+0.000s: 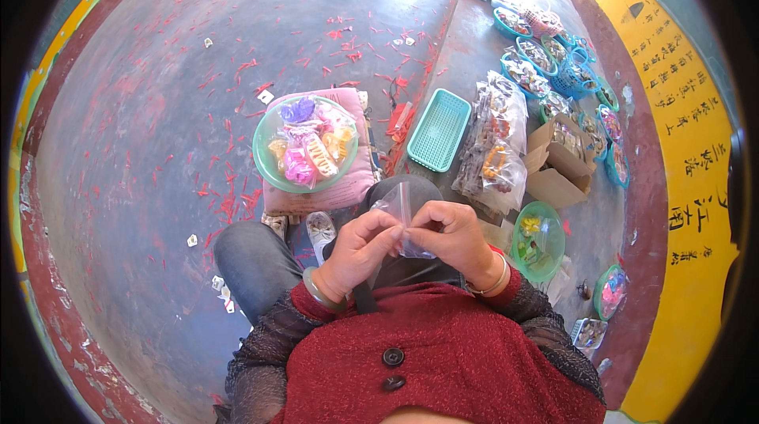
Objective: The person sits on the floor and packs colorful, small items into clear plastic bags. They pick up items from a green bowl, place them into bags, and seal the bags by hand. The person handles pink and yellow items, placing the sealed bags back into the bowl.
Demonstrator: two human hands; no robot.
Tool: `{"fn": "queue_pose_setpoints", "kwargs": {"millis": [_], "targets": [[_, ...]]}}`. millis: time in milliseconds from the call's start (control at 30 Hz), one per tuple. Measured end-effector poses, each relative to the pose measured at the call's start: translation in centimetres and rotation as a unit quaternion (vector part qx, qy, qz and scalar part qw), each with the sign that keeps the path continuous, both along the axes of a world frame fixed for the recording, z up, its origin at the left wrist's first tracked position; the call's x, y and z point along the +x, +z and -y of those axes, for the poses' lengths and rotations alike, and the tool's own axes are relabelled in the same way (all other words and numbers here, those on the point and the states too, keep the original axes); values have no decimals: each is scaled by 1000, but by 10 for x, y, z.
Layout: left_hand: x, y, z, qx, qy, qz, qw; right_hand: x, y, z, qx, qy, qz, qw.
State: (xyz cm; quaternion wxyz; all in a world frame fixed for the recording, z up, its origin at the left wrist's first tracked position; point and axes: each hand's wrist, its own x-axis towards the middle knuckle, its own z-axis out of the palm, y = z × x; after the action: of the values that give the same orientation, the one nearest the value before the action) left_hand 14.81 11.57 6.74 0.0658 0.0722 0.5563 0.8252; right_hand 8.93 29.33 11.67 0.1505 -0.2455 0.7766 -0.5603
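Fingertips [390, 235] pinch a clear bag [390, 202]

Thumb and forefinger of the left hand [356, 247] grasp one side of the clear bag, and those of the right hand [460, 242] nip the other, the two grips nearly meeting near the strip along its edge. The bag is up in front of the body, above the lap; whether anything lies inside cannot be told.

Beyond it, a pale green basin [262, 159] sits on a pink bundle [320, 201] and holds bagged pieces [299, 167] in purple, pink and orange. To the right of that stands a turquoise rectangular basket [439, 130], with a heap of packets [492, 151] just beside it and an open cardboard box [557, 180] next to the heap. A green bowl [553, 255] with yellow and green pieces [531, 228] stands near the right wrist. Red scraps [229, 206] litter the floor.
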Motion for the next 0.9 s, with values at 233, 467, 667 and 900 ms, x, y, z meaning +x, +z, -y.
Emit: {"fn": "queue_pose_setpoints", "kwargs": {"millis": [233, 467, 667, 900], "targets": [[-3, -13, -1, 168, -65, 116, 977, -4, -4, 4, -10, 74, 109, 991], [-6, -21, 1, 216, -65, 139, 964, -11, -12, 2, -99, 93, 235, 962], [-7, -27, 4, 180, -69, 136, 972, -14, -21, -5, -81, 62, 271, 957], [-6, -31, 3, 144, -76, 122, 979, -17, -28, -9, -106, 68, 313, 941]]}}
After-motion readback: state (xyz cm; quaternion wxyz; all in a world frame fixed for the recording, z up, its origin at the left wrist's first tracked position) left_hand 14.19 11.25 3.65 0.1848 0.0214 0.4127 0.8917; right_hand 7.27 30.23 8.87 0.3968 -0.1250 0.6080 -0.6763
